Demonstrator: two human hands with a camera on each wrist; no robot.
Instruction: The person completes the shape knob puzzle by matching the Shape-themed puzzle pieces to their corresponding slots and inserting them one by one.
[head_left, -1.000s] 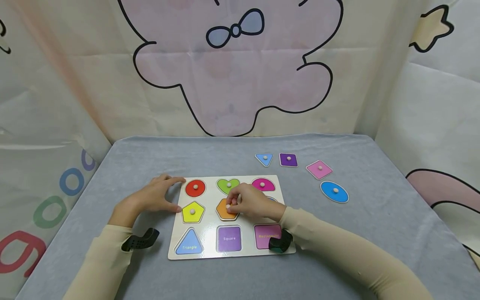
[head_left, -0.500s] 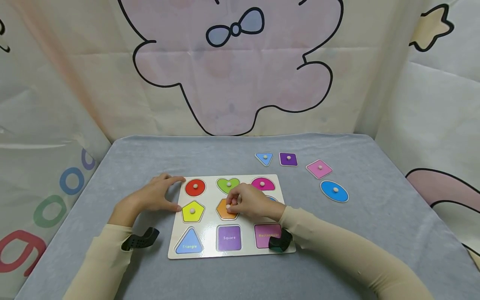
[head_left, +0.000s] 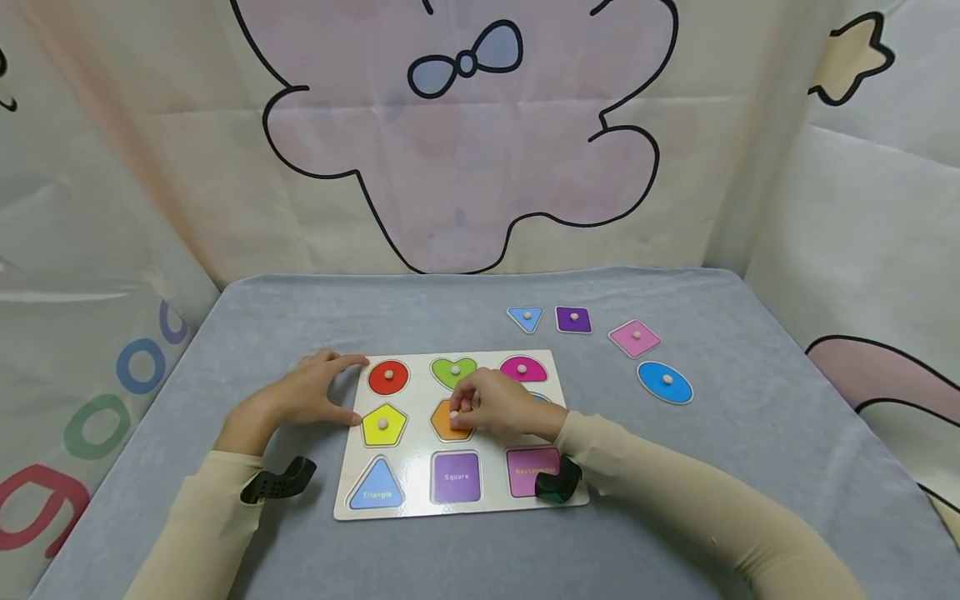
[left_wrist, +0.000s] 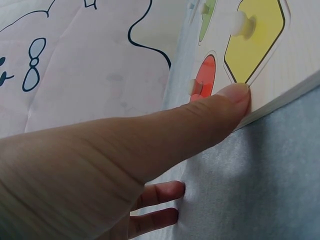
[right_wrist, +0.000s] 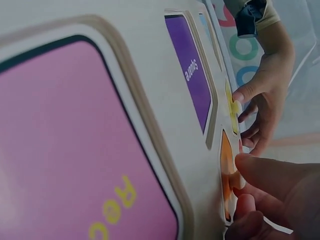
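A white shape-puzzle board (head_left: 408, 492) lies flat on the table. My right hand (head_left: 504, 406) pinches the small knob of the orange hexagon puzzle piece (head_left: 441, 421), which sits at its slot in the board's middle; the right wrist view shows thumb and fingers at this orange piece (right_wrist: 227, 172). At the board's left edge rests my left hand (head_left: 303, 392), fingers spread, with the thumb (left_wrist: 220, 107) on the rim beside the yellow pentagon piece (head_left: 384, 435). Red circle (head_left: 378, 383), green heart (head_left: 444, 368) and magenta semicircle (head_left: 536, 372) pieces sit in the top row.
Loose on the cloth at the far right lie a blue triangle (head_left: 525, 323), a purple piece (head_left: 566, 326), a pink diamond (head_left: 626, 340) and a blue oval (head_left: 677, 390). Printed Triangle (head_left: 377, 492), Square (head_left: 456, 492) and Rectangular (head_left: 521, 483) slots line the near row. My right hand partly covers another slot.
Both hands keep their places, the right on the orange hexagon's knob and the left at the board's edge. Only the head view has shifted slightly.
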